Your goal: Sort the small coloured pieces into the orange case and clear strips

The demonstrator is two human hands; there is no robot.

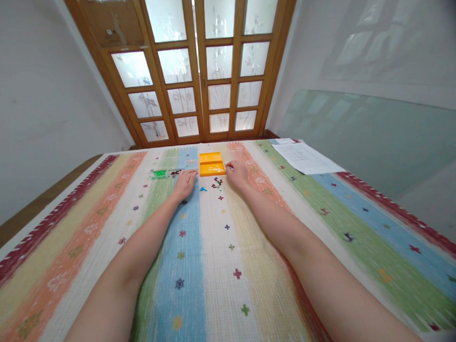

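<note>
2 hands [186, 185] [237, 174] flank 1 orange tray [211, 162] w/ 2 compts [210, 157].

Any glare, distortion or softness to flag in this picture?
Head view: door panes nearly washed out; pale reflections on the right wall; forearms stretched by wide-angle distortion; darkened upper-right corner; loose pieces before the orange tray look small and soft.

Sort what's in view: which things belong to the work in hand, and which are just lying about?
Likely part of the job: left hand, right hand, orange tray, white pieces in it, blue pieces, green pieces.

Likely just lying about: papers, tablecloth.
</note>
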